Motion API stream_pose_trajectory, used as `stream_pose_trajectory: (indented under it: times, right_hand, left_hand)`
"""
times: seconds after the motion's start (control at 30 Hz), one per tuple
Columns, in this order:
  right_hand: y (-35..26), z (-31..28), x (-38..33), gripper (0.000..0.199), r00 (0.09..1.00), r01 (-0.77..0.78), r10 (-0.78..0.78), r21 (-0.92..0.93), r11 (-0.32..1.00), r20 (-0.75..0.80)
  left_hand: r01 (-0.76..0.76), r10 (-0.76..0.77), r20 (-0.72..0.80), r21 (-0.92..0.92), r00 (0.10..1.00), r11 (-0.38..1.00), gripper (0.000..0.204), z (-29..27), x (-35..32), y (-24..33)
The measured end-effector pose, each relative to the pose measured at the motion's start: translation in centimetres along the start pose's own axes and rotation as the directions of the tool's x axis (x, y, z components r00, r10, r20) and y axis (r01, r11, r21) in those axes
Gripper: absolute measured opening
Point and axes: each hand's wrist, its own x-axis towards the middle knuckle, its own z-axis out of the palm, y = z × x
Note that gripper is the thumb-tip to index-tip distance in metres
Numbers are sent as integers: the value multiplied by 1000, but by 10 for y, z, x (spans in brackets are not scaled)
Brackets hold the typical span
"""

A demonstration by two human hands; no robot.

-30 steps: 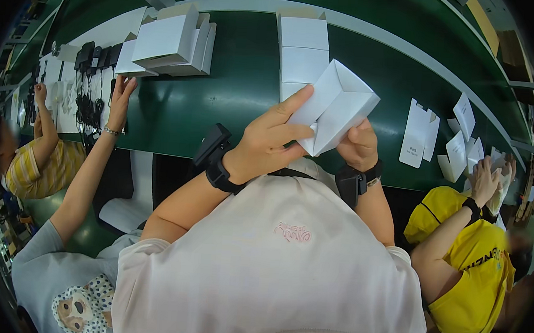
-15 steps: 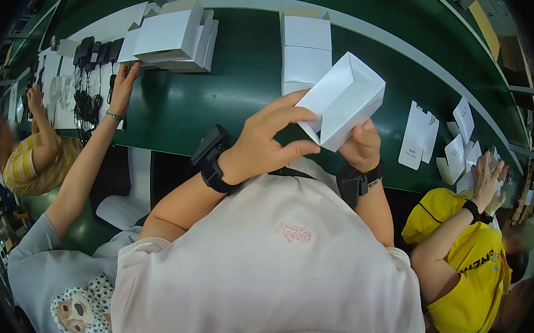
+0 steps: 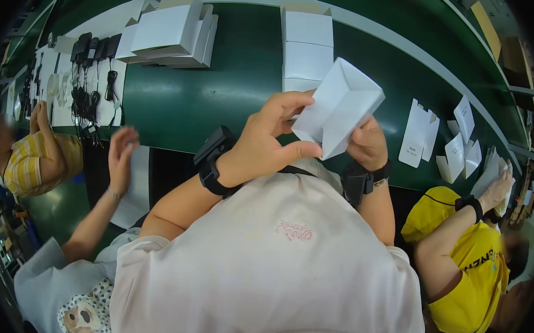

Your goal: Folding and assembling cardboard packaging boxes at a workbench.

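Observation:
A white cardboard box [image 3: 343,110] is held in the air, tilted, above the near edge of the green table. One end of it stands open, so its inner walls show. My left hand [image 3: 277,127] grips the box's left side, thumb at its lower corner and fingers up along the wall. On the opposite side my right hand [image 3: 368,142] holds it, with some fingers hidden behind the cardboard. Just beyond the box, a column of white boxes [image 3: 308,44] stands on the table.
Stacked white boxes [image 3: 168,33] and black adapters with cables [image 3: 95,55] lie at the left. Flat white cartons [image 3: 419,132] and partly folded cartons [image 3: 456,155] are at the right. A co-worker's hand [image 3: 121,159] hangs near the table's left front edge; a yellow-shirted co-worker [image 3: 458,260] handles cartons at right.
The box in my hands has turned slightly and sits a little lower. The left co-worker's hand has drawn back from the stacked boxes toward the table's front edge.

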Motion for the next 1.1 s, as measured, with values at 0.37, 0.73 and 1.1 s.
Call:
stream_pose_trajectory:
  times: [0.37,0.73,1.1]
  right_hand:
    - [-3,15,4,56,981,146,-165,179,973,101]
    - [-2,-17,-9,71,989,72,-61,-80,994,131]
    - [-1,-6,-16,65,1000,-11,11,107,994,-2]
  left_hand:
    - [-238,250,47,511,967,826,47,1,2,21]
    - [-356,304,187,550,934,755,36,-2,4,25]
    - [-293,188,225,716,956,633,36,-4,6,28]
